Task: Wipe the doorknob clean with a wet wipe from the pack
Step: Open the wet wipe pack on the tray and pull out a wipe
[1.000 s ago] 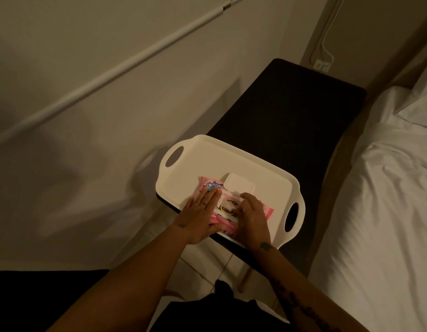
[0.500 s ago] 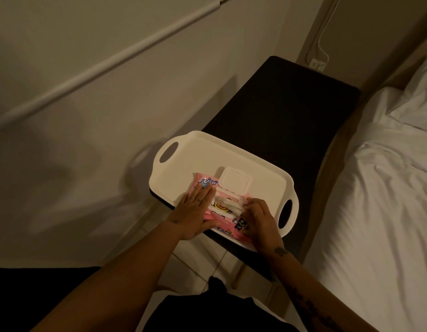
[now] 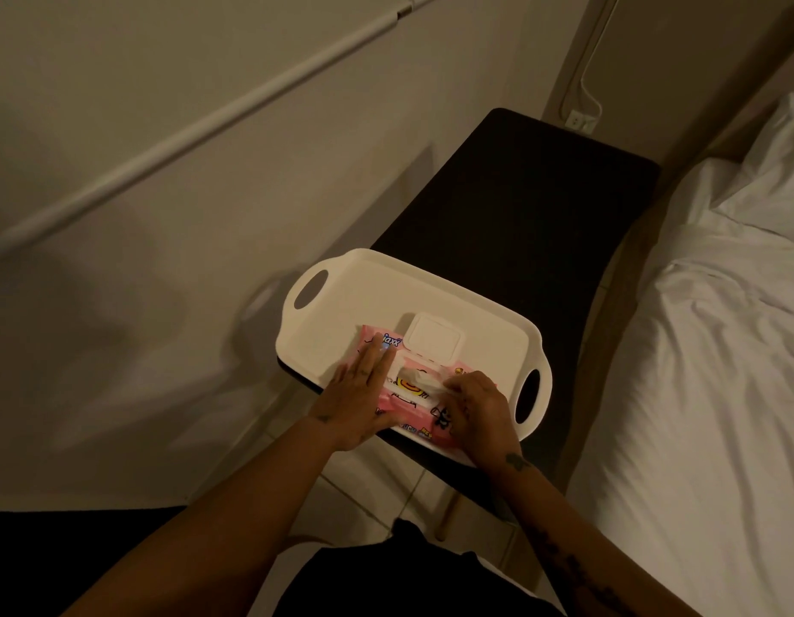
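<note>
The pink plastic wet-wipe pack [image 3: 408, 396], on the white handled tray [image 3: 341, 300], is pressed flat by the straight fingers of the left hand [image 3: 357, 394]. A white wipe [image 3: 424, 381] at the pack's opening is pinched by the right hand [image 3: 475, 405]. Several wipes could be dragged out together if it is pulled sharply.

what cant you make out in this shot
Head view:
- doorknob: outside the frame altogether.
- pack print: dim, small, partly under the left hand and right hand.
- wipe: its far end is hidden under the right hand's fingers.
</note>
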